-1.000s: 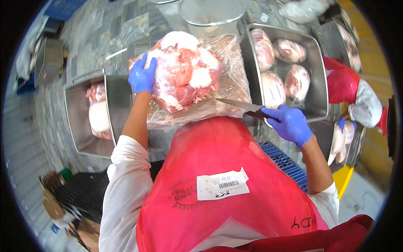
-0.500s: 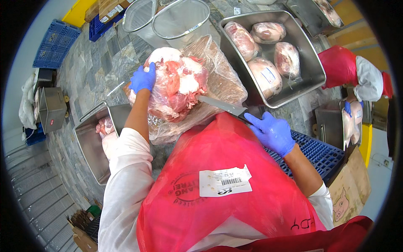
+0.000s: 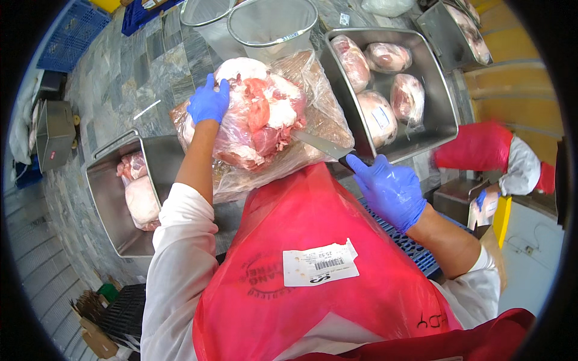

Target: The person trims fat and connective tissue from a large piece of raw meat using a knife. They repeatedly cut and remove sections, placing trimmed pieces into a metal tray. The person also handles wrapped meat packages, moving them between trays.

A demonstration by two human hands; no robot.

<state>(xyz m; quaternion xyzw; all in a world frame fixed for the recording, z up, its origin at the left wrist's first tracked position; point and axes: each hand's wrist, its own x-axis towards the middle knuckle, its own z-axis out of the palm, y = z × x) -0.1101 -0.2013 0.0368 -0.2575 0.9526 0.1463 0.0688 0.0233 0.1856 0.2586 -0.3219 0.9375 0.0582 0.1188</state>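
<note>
A large piece of raw meat (image 3: 256, 114), pink with white fat, rests on crumpled clear plastic over a brown surface. My left hand (image 3: 208, 102), in a blue glove, grips the meat's left side with its fingers over the edge. My right hand (image 3: 388, 189), also gloved in blue, is wrapped round the dark handle of a knife (image 3: 325, 146). The blade points up and left, and its tip meets the meat's lower right side; whether it is in the meat I cannot tell.
A metal tub (image 3: 442, 129) holds several wrapped meat pieces at right. Another metal tub (image 3: 114, 240) with meat stands at left. Clear bins (image 3: 271, 45) stand beyond the plastic. A blue pallet (image 3: 421, 256) lies below my right arm. A co-worker's red apron (image 3: 475, 147) shows at far right.
My view has shifted a little, with the left tub now farther left. The knife tip stays at the meat's right side. At right, the co-worker's arm has moved lower.
</note>
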